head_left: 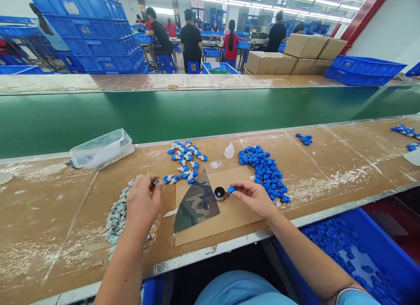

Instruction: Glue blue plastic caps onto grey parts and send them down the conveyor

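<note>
My left hand pinches a small grey part beside a heap of grey parts. Between the thumb and fingers of my right hand is a small blue plastic part. Just left of that part stands a small round pot with a dark top, on a cardboard sheet. A camouflage-patterned piece lies on the sheet too. Behind my right hand spreads a pile of blue parts. Joined blue-and-white pieces lie scattered behind the camouflage piece.
A clear plastic box lies tilted at the back left, near the green conveyor belt. A small white object stands behind the sheet. Below the table's right side is a blue bin of blue parts. Several people sit or stand beyond the belt.
</note>
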### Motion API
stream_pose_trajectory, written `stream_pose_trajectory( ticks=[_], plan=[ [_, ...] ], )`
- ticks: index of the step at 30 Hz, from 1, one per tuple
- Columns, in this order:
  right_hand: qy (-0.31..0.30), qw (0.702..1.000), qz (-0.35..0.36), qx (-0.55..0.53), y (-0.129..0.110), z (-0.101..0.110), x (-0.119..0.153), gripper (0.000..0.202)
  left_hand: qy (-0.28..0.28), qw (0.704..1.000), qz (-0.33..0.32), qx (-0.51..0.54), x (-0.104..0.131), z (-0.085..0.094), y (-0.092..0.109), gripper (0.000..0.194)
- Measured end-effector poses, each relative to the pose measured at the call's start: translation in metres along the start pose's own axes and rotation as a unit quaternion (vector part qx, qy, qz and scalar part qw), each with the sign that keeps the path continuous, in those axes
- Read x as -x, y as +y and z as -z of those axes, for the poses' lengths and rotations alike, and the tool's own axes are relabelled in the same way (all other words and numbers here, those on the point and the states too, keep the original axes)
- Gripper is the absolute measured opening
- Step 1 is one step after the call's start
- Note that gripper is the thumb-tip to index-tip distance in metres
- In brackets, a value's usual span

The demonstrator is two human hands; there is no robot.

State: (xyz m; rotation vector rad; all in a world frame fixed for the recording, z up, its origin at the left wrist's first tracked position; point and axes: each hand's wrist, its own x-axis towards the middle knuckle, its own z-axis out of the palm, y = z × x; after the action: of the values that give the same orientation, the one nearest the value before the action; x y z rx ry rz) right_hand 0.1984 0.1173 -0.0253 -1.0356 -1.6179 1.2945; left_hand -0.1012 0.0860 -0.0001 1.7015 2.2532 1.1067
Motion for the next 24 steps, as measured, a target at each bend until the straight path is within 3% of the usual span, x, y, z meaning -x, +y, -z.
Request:
stream_pose_trajectory(
  ticks=[3, 7, 11, 20, 24],
  plan=[
    [0.0, 0.985, 0.103, 0.136, -0.003, -0.003, -0.003, 0.02, -0.064, 0.98, 0.089, 0.167, 0.027, -0.007, 0.025, 0.033],
    [-0.024, 0.949, 0.192, 0.248, -0.006, -0.004, -0.007, 0.022, -0.17, 0.903, 0.19, 0.346, 0.062, -0.029, 0.045, 0.037],
    [-0.029, 0.933, 0.218, 0.286, -0.005, -0.003, -0.009, 0.023, -0.19, 0.861, 0.234, 0.41, 0.08, -0.044, 0.054, 0.034],
    [-0.037, 0.926, 0.222, 0.304, -0.004, -0.003, -0.01, 0.023, -0.173, 0.85, 0.251, 0.43, 0.086, -0.049, 0.057, 0.029],
    [-0.039, 0.936, 0.203, 0.284, -0.005, -0.003, -0.011, 0.024, -0.173, 0.856, 0.221, 0.435, 0.091, -0.053, 0.055, 0.029]
  ],
)
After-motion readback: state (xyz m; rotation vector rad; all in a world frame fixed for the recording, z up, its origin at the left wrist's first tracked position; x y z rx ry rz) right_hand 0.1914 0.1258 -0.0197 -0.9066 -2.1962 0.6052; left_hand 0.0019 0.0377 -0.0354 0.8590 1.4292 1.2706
